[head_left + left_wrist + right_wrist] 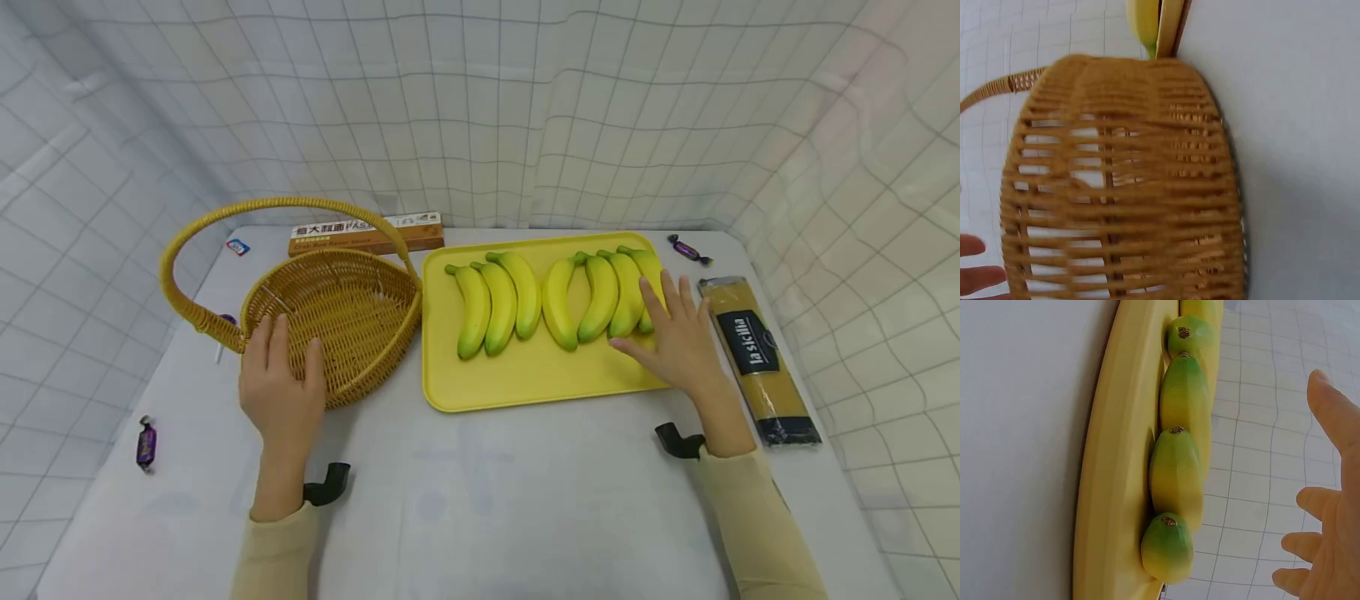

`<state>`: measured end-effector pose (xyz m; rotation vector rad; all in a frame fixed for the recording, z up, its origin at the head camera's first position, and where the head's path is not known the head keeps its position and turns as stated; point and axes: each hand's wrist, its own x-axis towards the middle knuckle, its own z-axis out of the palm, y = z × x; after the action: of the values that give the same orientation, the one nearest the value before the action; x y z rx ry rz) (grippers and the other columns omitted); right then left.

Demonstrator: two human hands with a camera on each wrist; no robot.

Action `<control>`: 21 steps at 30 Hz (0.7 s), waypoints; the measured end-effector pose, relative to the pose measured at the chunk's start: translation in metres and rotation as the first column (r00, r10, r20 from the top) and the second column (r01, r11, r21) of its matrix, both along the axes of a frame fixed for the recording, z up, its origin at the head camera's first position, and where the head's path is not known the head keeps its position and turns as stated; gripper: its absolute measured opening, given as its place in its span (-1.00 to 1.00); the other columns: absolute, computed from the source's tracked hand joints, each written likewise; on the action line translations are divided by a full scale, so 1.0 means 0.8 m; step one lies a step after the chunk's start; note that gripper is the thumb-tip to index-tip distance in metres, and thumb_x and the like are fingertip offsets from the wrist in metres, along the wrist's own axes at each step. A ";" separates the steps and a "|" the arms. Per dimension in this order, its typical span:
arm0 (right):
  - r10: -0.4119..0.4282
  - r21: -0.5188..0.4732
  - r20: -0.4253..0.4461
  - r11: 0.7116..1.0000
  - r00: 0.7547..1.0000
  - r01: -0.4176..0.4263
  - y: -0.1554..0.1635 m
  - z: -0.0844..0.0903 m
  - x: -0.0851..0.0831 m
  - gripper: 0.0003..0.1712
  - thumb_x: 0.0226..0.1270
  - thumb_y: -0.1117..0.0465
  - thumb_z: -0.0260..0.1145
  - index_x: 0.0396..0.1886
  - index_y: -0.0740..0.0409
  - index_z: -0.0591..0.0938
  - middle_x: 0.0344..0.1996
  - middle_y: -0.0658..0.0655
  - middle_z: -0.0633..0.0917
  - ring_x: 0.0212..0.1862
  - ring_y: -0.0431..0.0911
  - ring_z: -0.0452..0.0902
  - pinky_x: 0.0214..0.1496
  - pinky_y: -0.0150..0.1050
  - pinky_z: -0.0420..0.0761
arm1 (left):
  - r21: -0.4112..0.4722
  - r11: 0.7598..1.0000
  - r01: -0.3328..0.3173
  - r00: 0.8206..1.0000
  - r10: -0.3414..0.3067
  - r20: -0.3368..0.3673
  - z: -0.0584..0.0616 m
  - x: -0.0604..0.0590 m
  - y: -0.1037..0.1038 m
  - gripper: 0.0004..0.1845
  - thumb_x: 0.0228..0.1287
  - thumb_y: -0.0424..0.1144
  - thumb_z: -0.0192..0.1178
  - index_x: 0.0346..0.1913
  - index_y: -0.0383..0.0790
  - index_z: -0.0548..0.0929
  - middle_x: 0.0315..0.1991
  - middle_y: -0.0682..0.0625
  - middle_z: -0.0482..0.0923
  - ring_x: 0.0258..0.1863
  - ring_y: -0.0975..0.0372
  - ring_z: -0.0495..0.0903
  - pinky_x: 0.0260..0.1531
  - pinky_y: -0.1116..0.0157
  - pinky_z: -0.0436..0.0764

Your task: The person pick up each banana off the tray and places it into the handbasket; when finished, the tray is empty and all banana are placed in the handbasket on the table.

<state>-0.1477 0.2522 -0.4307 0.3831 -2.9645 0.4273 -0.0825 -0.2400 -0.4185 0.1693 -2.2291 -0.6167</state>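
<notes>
My left hand (283, 387) hovers at the near left rim of a wicker basket (352, 321), fingers extended and holding nothing. The basket's tall handle (288, 202) leans toward the left. In the left wrist view the woven side of the basket (1129, 187) fills the middle, with a few fingertips at the left edge. Over the right end of a yellow tray (525, 383) my right hand (678, 346) spreads its fingers, close to the rightmost bananas (628, 292). Three more bananas (501, 304) lie on the tray's left half. Banana tips (1175, 462) line up beside the right hand (1335, 537) in the right wrist view.
A pasta box (367, 237) lies behind the basket. To the right is a pack of spaghetti (757, 358), with a purple-wrapped candy (688, 250) behind it. Another purple candy (146, 444) lies at left. A lollipop (225, 325) and a small blue packet (237, 247) are near the handle.
</notes>
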 end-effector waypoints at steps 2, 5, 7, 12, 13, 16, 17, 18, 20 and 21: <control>-0.002 -0.005 -0.012 1.000 1.000 0.002 0.003 -0.001 0.000 0.15 0.19 -0.43 0.19 0.58 0.05 0.00 0.54 0.35 -0.09 0.53 0.37 -0.30 0.37 0.50 -0.21 | 0.081 0.994 -0.078 0.989 0.087 -0.120 0.003 -0.004 -0.006 -0.60 0.34 -0.16 0.17 0.11 -0.36 0.64 0.07 -0.30 0.61 0.12 -0.15 0.55 0.14 -0.06 0.48; -0.010 -0.012 -0.022 1.000 1.000 0.009 0.006 -0.002 0.000 0.14 0.20 -0.43 0.19 0.58 0.06 0.02 0.54 0.35 -0.07 0.53 0.37 -0.27 0.36 0.51 -0.19 | 0.231 0.955 -0.186 0.948 0.236 -0.213 0.009 -0.011 -0.019 -0.69 0.31 -0.20 0.20 -0.07 -0.40 0.70 -0.16 -0.21 0.68 -0.10 0.05 0.62 -0.04 0.24 0.53; -0.012 -0.021 -0.021 1.000 1.000 0.011 0.008 -0.002 0.000 0.14 0.20 -0.42 0.20 0.58 0.07 0.02 0.54 0.35 -0.07 0.54 0.36 -0.29 0.36 0.50 -0.20 | 0.324 0.916 -0.238 0.924 0.316 -0.213 0.014 -0.017 -0.031 -0.71 0.28 -0.19 0.22 -0.12 -0.38 0.69 -0.24 -0.01 0.63 -0.16 0.26 0.57 -0.14 0.40 0.45; -0.016 -0.030 -0.020 0.999 1.000 0.016 0.010 -0.005 -0.002 0.14 0.20 -0.42 0.20 0.58 0.06 0.02 0.54 0.36 -0.06 0.54 0.34 -0.30 0.36 0.51 -0.21 | 0.478 0.848 -0.228 0.945 0.311 -0.099 0.016 -0.027 -0.060 -0.63 0.24 -0.15 0.24 0.09 -0.14 0.60 -0.12 0.31 0.43 -0.14 0.53 0.42 -0.18 0.51 0.41; -0.017 -0.034 -0.018 0.999 1.000 0.017 0.010 -0.006 -0.002 0.14 0.20 -0.42 0.20 0.58 0.06 0.02 0.54 0.36 -0.06 0.54 0.34 -0.30 0.36 0.51 -0.20 | 0.506 0.836 -0.211 0.954 0.288 -0.078 0.015 -0.029 -0.065 -0.61 0.23 -0.15 0.26 0.12 -0.11 0.59 -0.10 0.31 0.44 -0.14 0.52 0.43 -0.18 0.50 0.42; -0.022 -0.043 -0.012 0.999 1.000 0.021 0.010 -0.008 -0.004 0.13 0.21 -0.42 0.20 0.58 0.05 0.02 0.54 0.36 -0.05 0.54 0.33 -0.30 0.36 0.50 -0.20 | 0.582 0.793 -0.181 0.971 0.237 -0.021 0.009 -0.033 -0.079 -0.58 0.19 -0.17 0.30 0.14 -0.06 0.58 -0.10 0.32 0.43 -0.14 0.47 0.47 -0.19 0.48 0.47; -0.024 -0.048 -0.013 0.999 1.000 0.023 0.010 -0.008 -0.005 0.13 0.21 -0.41 0.20 0.58 0.05 0.02 0.54 0.36 -0.05 0.54 0.33 -0.30 0.36 0.50 -0.20 | 0.598 0.781 -0.178 0.974 0.226 -0.006 0.007 -0.034 -0.083 -0.58 0.18 -0.18 0.31 0.14 -0.06 0.59 -0.11 0.32 0.42 -0.14 0.47 0.47 -0.19 0.49 0.48; -0.025 -0.051 -0.016 0.998 1.000 0.024 0.009 -0.009 -0.006 0.12 0.21 -0.41 0.20 0.58 0.05 0.02 0.53 0.36 -0.04 0.54 0.34 -0.29 0.36 0.50 -0.20 | 0.612 0.771 -0.175 0.976 0.218 0.005 0.005 -0.035 -0.086 -0.57 0.17 -0.20 0.32 0.14 -0.06 0.59 -0.12 0.33 0.42 -0.14 0.47 0.48 -0.20 0.49 0.49; -0.027 -0.054 -0.022 0.998 0.999 0.025 0.009 -0.010 -0.008 0.12 0.22 -0.42 0.18 0.58 0.05 0.02 0.53 0.38 -0.04 0.53 0.36 -0.27 0.36 0.50 -0.19 | 0.626 0.762 -0.166 0.979 0.201 0.015 0.003 -0.037 -0.093 -0.57 0.16 -0.23 0.33 0.13 -0.09 0.60 -0.15 0.34 0.43 -0.15 0.46 0.49 -0.21 0.51 0.49; -0.026 -0.060 -0.027 0.998 0.999 0.025 0.009 -0.011 -0.008 0.12 0.22 -0.42 0.18 0.58 0.06 0.02 0.53 0.39 -0.03 0.53 0.37 -0.26 0.36 0.51 -0.18 | 0.632 0.758 -0.162 0.981 0.195 0.017 0.002 -0.038 -0.095 -0.59 0.16 -0.24 0.32 0.11 -0.10 0.62 -0.18 0.34 0.44 -0.17 0.47 0.49 -0.22 0.52 0.49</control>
<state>-0.1543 0.2594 -0.4391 0.3414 -2.9187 0.5021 -0.1126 -0.3163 -0.4167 0.6948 -1.8431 -1.2330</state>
